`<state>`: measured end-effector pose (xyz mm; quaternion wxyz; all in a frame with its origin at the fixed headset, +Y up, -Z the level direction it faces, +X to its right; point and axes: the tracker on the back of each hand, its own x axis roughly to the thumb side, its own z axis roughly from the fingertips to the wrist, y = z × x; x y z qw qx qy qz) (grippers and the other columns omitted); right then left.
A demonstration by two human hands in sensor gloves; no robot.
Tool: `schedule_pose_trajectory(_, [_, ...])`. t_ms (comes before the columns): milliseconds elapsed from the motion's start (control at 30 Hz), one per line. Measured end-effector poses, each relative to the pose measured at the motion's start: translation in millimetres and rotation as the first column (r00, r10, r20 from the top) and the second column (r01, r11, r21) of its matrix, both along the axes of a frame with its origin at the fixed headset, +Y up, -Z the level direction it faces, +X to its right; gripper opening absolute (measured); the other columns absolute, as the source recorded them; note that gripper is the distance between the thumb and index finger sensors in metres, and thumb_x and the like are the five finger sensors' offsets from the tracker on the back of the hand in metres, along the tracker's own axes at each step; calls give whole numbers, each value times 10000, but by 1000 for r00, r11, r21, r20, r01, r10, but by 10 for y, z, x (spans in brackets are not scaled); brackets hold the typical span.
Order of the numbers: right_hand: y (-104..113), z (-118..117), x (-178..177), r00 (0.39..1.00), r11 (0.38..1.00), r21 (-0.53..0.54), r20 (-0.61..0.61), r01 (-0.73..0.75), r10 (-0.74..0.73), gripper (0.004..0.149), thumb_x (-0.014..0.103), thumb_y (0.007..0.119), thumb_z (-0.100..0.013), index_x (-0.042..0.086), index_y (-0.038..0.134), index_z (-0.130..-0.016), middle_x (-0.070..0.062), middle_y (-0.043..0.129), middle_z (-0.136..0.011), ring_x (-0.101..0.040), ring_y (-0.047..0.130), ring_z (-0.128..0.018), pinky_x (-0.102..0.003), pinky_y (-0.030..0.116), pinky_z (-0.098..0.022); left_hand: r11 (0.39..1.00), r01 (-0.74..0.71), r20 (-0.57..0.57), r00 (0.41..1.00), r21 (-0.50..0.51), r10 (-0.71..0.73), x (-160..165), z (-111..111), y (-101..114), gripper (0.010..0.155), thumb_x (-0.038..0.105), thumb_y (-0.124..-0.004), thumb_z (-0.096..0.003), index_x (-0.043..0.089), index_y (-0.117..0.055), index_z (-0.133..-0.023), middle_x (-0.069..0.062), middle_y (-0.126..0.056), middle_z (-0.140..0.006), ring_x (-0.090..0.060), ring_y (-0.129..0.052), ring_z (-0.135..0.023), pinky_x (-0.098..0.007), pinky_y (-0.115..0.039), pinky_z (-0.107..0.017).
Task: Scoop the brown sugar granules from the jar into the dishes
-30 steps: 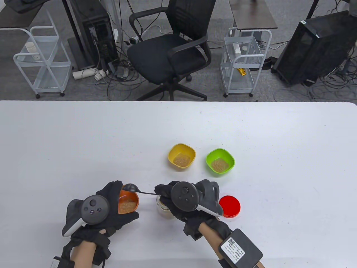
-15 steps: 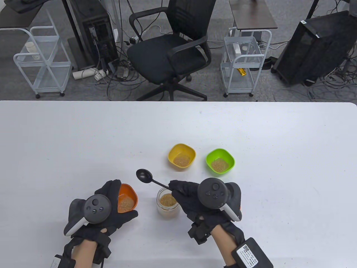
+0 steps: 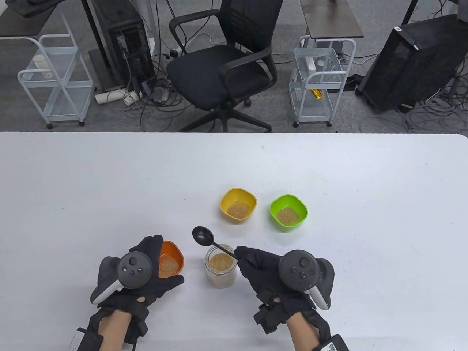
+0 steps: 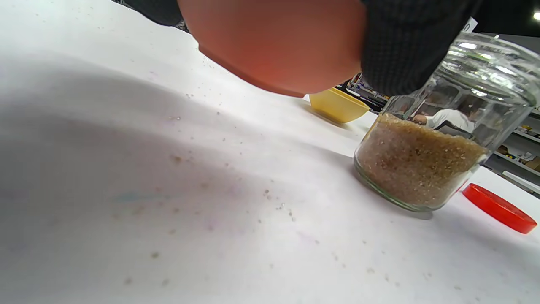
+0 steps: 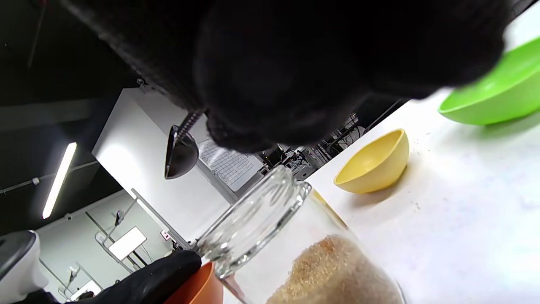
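An open glass jar (image 3: 220, 268) half full of brown sugar stands near the table's front; it also shows in the left wrist view (image 4: 430, 139) and the right wrist view (image 5: 287, 245). My right hand (image 3: 272, 272) holds a black spoon (image 3: 210, 241) by its handle, the empty bowl of the spoon raised just left of and beyond the jar (image 5: 180, 153). My left hand (image 3: 146, 270) holds an orange dish (image 3: 170, 260) with sugar in it, lifted and tilted, left of the jar (image 4: 278, 46). A yellow dish (image 3: 238, 205) and a green dish (image 3: 288, 211) with sugar stand farther back.
The red jar lid (image 4: 498, 207) lies on the table to the right of the jar; my right hand hides it in the table view. Spilled grains dot the white table (image 3: 329, 175). An office chair (image 3: 223, 69) and carts stand beyond the far edge.
My right hand drew back to the right, taking the spoon from over the orange dish to above the jar's far-left rim. My left hand and the orange dish shifted slightly right.
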<state>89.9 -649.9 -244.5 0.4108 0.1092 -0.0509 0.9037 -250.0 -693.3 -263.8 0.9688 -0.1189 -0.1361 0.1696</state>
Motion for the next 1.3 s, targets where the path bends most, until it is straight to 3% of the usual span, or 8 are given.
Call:
schedule_pose_trajectory(400, [-64, 67, 130, 1000, 998, 53, 3, 30, -30, 381, 397, 845, -508, 235, 917, -846, 61, 1075, -580, -106, 1062, -188, -322, 954, -239, 1000, 27, -29, 999, 5, -27, 51, -123, 3, 1145, 648, -856, -522, -9, -201, -1194, -311, -242, -1230, -551, -389, -1096, -604, -527, -826])
schedule_pose_trajectory(833, [-26, 103, 257, 996, 994, 87, 47, 73, -77, 379, 405, 841, -509, 256, 909, -851, 61, 1070, -595, -114, 1068, -213, -327, 953, -261, 1000, 10, -120, 993, -24, -13, -165, -690, 348, 1148, 650, -841, -539, 22, -143, -1199, -279, -172, -1244, -526, -323, -1123, -587, -480, -860])
schedule_pose_trajectory(1067, [-56, 91, 345, 991, 991, 85, 74, 107, -113, 379, 404, 842, -507, 255, 910, -849, 60, 1071, -593, -114, 1069, -215, -328, 954, -259, 994, 22, -194, 980, -109, -43, -232, -1114, 132, 1148, 654, -829, -543, 26, -123, -1194, -277, -152, -1240, -524, -305, -1121, -585, -470, -860])
schedule_pose_trajectory(1300, [-78, 59, 429, 985, 989, 74, 102, 131, -138, 379, 403, 842, -509, 254, 909, -851, 58, 1071, -595, -117, 1069, -218, -330, 953, -261, 986, 9, -229, 972, -167, -48, -266, -1344, -70, 1147, 656, -820, -548, 26, -107, -1190, -273, -135, -1236, -523, -292, -1119, -585, -459, -861])
